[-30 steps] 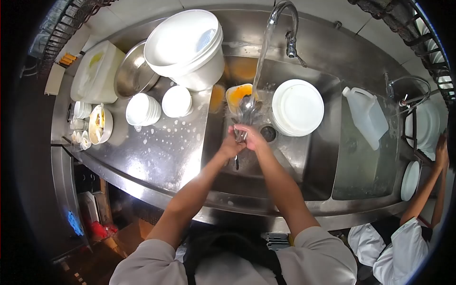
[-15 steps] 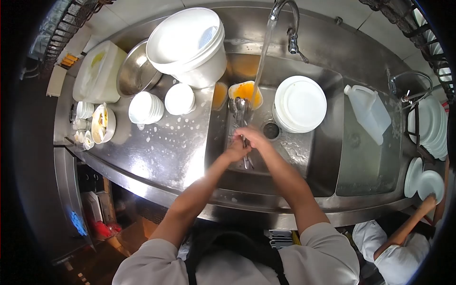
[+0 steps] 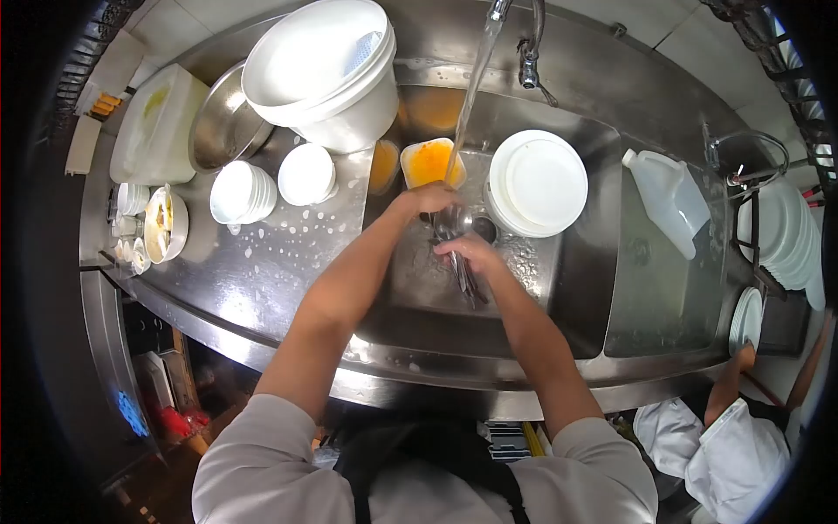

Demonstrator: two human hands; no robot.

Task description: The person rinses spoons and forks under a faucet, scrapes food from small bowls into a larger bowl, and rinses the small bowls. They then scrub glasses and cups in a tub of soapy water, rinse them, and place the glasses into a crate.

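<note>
My right hand (image 3: 471, 251) is closed round a bunch of metal spoons (image 3: 465, 281), their handles slanting down toward the sink's front and their bowls up toward the tap. My left hand (image 3: 434, 199) is curled at the upper end of the bunch, under the running water (image 3: 470, 96). Its fingers are partly hidden, and what they grip cannot be made out. Just beyond it sits a white square tub (image 3: 431, 160) with orange liquid. All this is inside the steel sink basin (image 3: 410, 319).
Right in the sink stands a lidded white tub (image 3: 546, 185). On the left counter are a big white bucket (image 3: 327, 79), stacked white bowls (image 3: 243, 194) and a steel bowl (image 3: 229, 122). A plastic jug (image 3: 668, 201) lies right. A co-worker's hand (image 3: 744, 356) holds white plates (image 3: 745, 319).
My left hand has moved up from the spoon handles toward the orange tub. My right hand keeps the spoons, now lower and farther right. The view has shifted slightly; the co-worker's plates have come together.
</note>
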